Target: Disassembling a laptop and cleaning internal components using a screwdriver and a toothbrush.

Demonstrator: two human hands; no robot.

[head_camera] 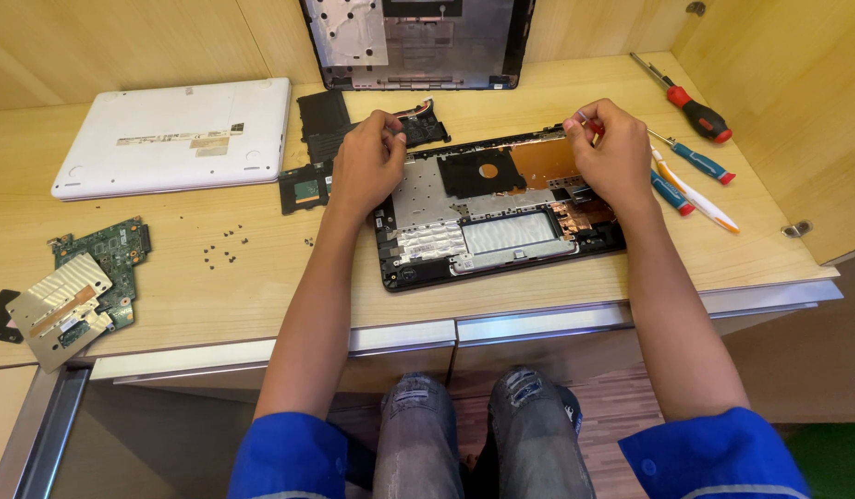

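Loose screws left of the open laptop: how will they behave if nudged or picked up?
The loose screws look tiny and scattered apart on the smooth wooden desk, so a nudge would likely skid or roll them. Probably very light and hard to pinch bare-fingered. The desk edge shows no lip, so they could drop off.

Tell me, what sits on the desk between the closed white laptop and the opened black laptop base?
In the head view, a small dark square circuit board lies between the white laptop and black laptop base.

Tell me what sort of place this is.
Likely a laptop repair bench: an opened laptop base under both hands, a loose green circuit board, small screws scattered on the wooden desk, and several screwdrivers alongside.
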